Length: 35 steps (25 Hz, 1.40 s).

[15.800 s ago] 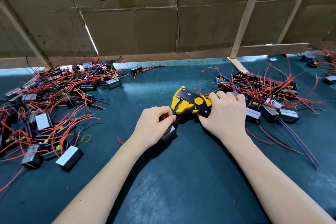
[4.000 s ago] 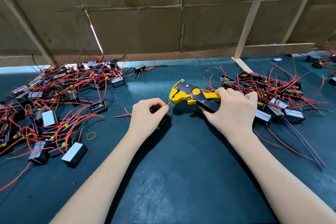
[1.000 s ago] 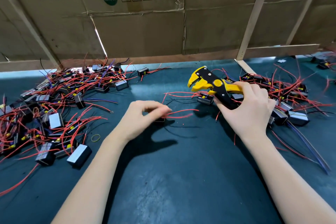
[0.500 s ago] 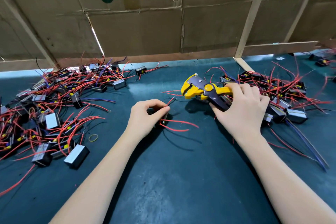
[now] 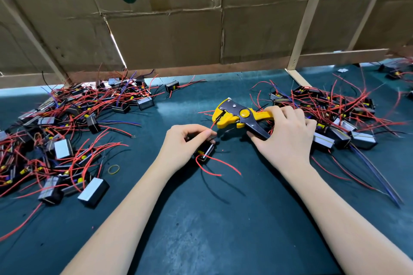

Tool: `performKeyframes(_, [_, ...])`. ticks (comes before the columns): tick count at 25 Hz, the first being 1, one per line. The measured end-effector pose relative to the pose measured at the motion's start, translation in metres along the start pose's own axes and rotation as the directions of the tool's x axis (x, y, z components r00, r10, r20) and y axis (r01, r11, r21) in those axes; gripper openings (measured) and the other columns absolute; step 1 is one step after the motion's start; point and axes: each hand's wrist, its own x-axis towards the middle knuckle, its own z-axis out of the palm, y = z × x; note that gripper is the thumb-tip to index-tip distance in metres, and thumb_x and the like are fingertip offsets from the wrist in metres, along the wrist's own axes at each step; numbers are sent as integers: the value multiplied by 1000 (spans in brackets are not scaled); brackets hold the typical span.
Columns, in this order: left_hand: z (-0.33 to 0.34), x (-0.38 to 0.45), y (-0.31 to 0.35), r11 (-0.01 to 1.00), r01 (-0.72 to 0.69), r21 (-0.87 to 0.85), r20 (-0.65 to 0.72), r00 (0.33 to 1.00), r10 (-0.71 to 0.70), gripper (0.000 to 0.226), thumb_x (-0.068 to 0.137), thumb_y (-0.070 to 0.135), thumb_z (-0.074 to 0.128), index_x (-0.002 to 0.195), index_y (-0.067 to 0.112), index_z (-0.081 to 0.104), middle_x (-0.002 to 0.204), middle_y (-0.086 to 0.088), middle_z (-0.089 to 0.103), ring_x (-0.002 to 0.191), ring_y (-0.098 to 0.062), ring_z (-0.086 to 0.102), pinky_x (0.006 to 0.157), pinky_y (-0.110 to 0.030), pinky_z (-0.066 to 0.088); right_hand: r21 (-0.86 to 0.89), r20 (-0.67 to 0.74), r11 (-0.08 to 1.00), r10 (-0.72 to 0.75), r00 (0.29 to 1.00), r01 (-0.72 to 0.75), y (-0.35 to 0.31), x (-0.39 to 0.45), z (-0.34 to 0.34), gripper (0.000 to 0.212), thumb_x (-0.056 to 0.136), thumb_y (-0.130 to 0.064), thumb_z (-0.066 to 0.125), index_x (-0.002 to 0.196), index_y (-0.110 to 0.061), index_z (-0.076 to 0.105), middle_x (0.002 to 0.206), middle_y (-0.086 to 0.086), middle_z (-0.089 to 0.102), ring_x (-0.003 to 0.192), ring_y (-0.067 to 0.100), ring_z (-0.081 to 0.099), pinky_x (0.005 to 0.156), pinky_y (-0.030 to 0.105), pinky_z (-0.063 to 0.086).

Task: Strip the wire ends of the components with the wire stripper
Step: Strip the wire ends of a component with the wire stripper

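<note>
Fingers [image 5: 201, 135] of the left hand [image 5: 181, 147] pinch a red wire [image 5: 212, 124] and feed its end up into the mouth of the wire stripper [image 5: 240, 117], while the small black component [image 5: 204, 152] the wire belongs to sits just below that hand on the dark green mat [image 5: 223, 219]. Gripping the stripper's yellow and black handles is the right hand [image 5: 288, 138], fingers curled round them, to the right of the tool's head. Two more red leads [image 5: 218, 166] trail loose from the component, nearer the camera than the stripper. A heap of wired components [image 5: 67, 131] lies well to the left of the stripper, another pile [image 5: 330, 116] just behind and right of it, with a yellow rubber band [image 5: 113, 169] down to its left. The risk here, by the look of it: a squeeze with the wire seated crooked or too shallow could nick strands or leave insulation on, and the slack leads might snag in the tool.
</note>
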Motion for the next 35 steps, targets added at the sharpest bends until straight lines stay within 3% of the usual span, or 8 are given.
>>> performKeyframes(3, [1,-2,3,997,-39,61,-36,999,42,9,93,12,65,98,19,66,83,6,76,83,-7,70,81,-18,48,16,0,1000,12,1000,-12,1,1,0,52,66,-54,78,103,-22,64,99,2,62,97,30,52,80,39,27])
performKeyframes(5, [-2,-2,6,988,-115,100,-60,991,122,21,91,2,63,103,18,59,96,7,73,91,-7,66,83,-18,47,18,-10,1000,18,1000,-18,2,2,0,51,66,-54,78,103,-21,64,99,3,62,96,30,51,79,39,26])
performKeyframes(7, [-6,-2,8,978,-148,149,2,989,150,23,90,-3,59,98,18,65,99,8,71,91,-6,65,82,-21,49,17,-2,999,32,999,-32,4,3,0,51,67,-53,78,104,-21,63,99,4,62,96,31,51,79,39,27])
performKeyframes(11, [-4,-5,9,974,-101,205,75,993,87,11,91,17,68,81,20,73,71,14,70,65,0,60,66,-16,46,7,9,1000,28,1000,-28,6,3,-1,54,65,-52,80,105,-20,64,101,4,62,98,31,52,79,40,28])
performKeyframes(21, [-2,-4,13,984,42,171,-37,999,-36,23,89,15,68,68,18,73,65,6,70,61,-7,58,63,-20,43,50,-40,997,-64,997,65,2,2,-2,51,63,-48,81,102,-20,65,98,2,62,95,31,53,79,41,32])
performKeyframes(24, [0,-3,13,979,40,200,-103,994,-20,17,86,13,72,70,17,76,74,2,71,64,-19,59,65,-27,44,44,-88,996,-77,993,81,3,3,-1,49,65,-48,80,102,-20,64,97,2,62,93,30,53,78,40,30])
performKeyframes(30, [2,-3,11,969,49,244,-179,984,-4,7,85,21,75,82,18,81,112,6,65,49,-3,48,64,-4,35,47,-153,992,-108,982,116,3,4,-2,46,68,-49,75,102,-20,64,98,1,62,92,30,53,77,39,28])
performKeyframes(35, [3,-3,14,958,64,280,-157,987,-20,13,90,24,71,89,17,81,116,1,68,63,-7,60,66,0,34,60,-172,991,-108,979,120,4,5,-3,51,63,-44,79,106,-19,64,100,2,62,92,29,52,77,38,28])
